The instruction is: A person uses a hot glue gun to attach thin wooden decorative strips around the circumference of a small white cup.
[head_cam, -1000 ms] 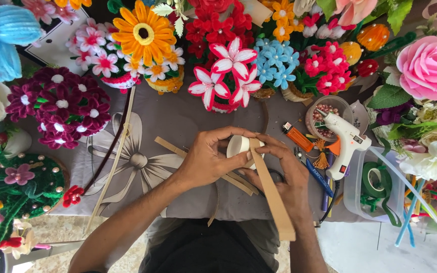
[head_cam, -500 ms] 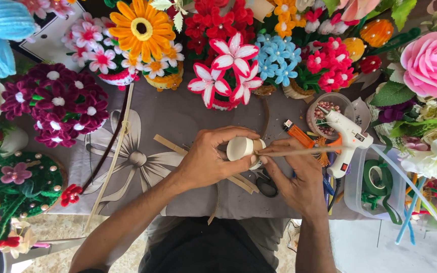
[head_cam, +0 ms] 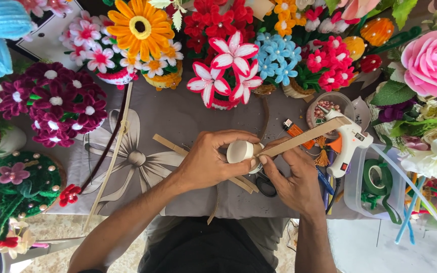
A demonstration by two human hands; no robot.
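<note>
- Currently I see my left hand (head_cam: 206, 164) gripping a small white cylindrical cup (head_cam: 241, 151), held just above the grey flower-printed cloth (head_cam: 178, 119).
- My right hand (head_cam: 294, 182) pinches a long tan cardboard strip (head_cam: 307, 137) against that cup; I judge wrapping is underway, needing steady pressure.
- Beside the strip lies a white glue gun (head_cam: 347, 144).
- The cup's far side is hidden by fingers.
</note>
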